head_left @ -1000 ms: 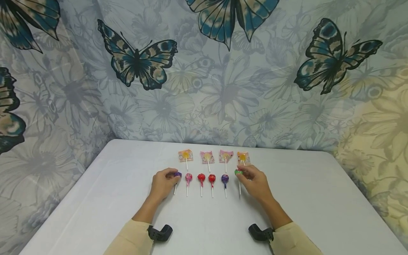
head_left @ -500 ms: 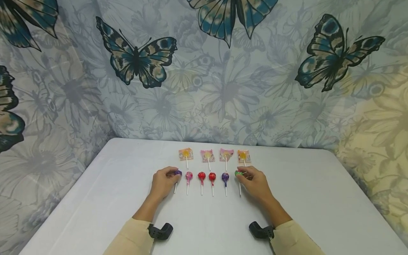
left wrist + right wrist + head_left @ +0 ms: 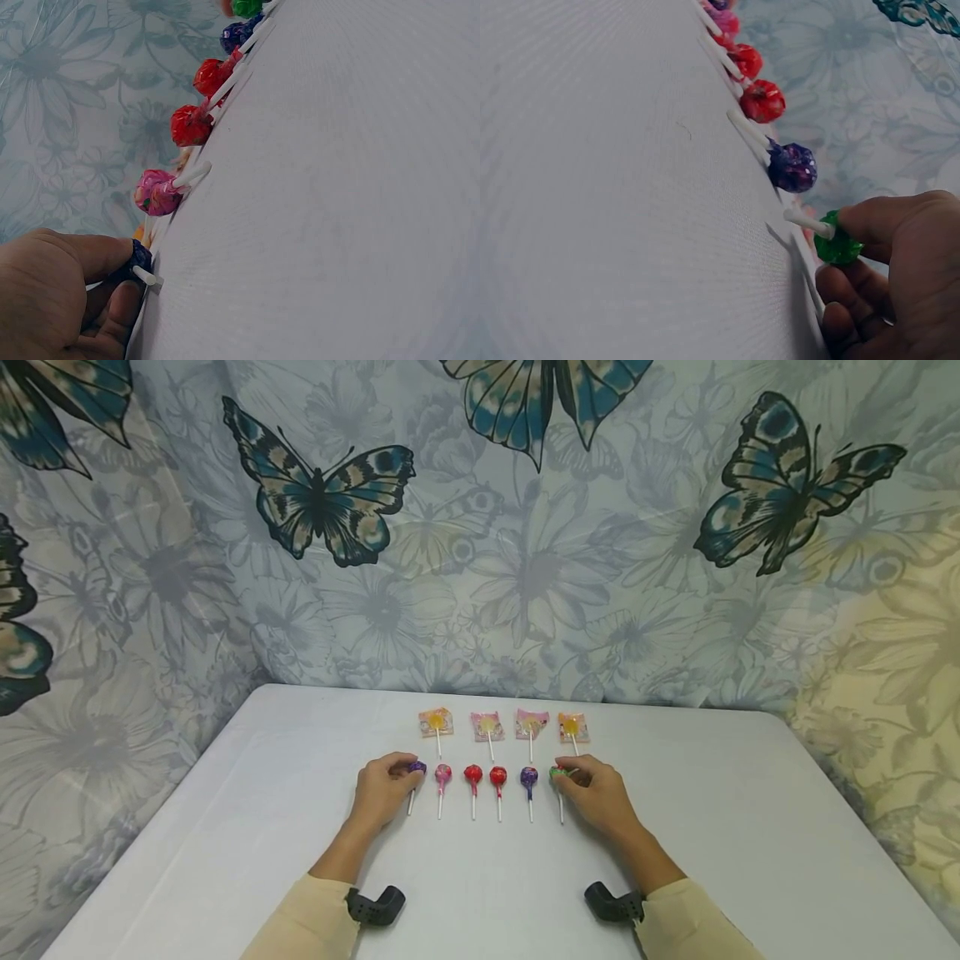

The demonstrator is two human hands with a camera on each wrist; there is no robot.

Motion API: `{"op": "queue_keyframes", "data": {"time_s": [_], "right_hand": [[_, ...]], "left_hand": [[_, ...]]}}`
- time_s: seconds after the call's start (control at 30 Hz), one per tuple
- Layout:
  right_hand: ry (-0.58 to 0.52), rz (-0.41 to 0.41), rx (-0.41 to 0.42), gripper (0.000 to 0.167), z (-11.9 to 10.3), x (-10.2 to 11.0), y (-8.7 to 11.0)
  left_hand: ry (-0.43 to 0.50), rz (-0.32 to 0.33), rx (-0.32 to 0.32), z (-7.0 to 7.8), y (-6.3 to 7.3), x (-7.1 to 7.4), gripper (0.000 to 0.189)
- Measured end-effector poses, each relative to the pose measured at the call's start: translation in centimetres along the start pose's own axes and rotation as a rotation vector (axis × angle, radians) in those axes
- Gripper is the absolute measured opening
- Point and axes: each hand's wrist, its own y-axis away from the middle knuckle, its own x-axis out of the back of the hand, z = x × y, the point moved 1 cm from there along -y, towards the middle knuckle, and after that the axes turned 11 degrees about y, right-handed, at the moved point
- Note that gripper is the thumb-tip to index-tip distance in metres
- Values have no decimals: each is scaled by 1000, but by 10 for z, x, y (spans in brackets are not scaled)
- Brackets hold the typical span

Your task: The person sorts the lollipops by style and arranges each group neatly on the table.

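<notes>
My left hand point(image 3: 382, 789) pinches the head of a purple lollipop point(image 3: 140, 259) at the left end of the front row, its white stick pointing toward me. At the row's right end, my right hand point(image 3: 597, 792) holds a green lollipop point(image 3: 838, 241) between thumb and fingers. Between the hands lie a pink lollipop point(image 3: 443, 774), a red lollipop point(image 3: 472, 774), another red lollipop point(image 3: 498, 776) and a second purple lollipop point(image 3: 528, 777), all with sticks toward me. The right wrist view shows the green lollipop's stick over its shadow on the cloth.
Behind, a second row of flat wrapped lollipops lies on the white table point(image 3: 480, 877): an orange one point(image 3: 436, 722), a pink one point(image 3: 487, 727), another pink one point(image 3: 532, 725) and another orange one point(image 3: 573, 727). A butterfly-patterned cloth wall point(image 3: 525, 610) stands behind the table.
My right hand has shifted slightly to the left with the green lollipop, uncovering more of the orange lollipop's stick behind it. My left hand keeps its pinch on the purple lollipop.
</notes>
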Motion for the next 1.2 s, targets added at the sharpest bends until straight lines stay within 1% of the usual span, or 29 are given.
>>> {"op": "queue_keyframes", "data": {"time_s": [0.33,0.63,0.97,1.2], "right_hand": [[15,-21,15,25,3,-2,0],[24,-20,34,25,2,-2,0],[35,-12,37,26,3,-2,1],[35,-11,33,25,3,-2,1]], "left_hand": [[-7,1,9,0,0,0,23],[-1,2,3,1,1,0,23],[4,2,-15,0,0,-1,24],[-5,12,-11,1,1,-1,26]]}}
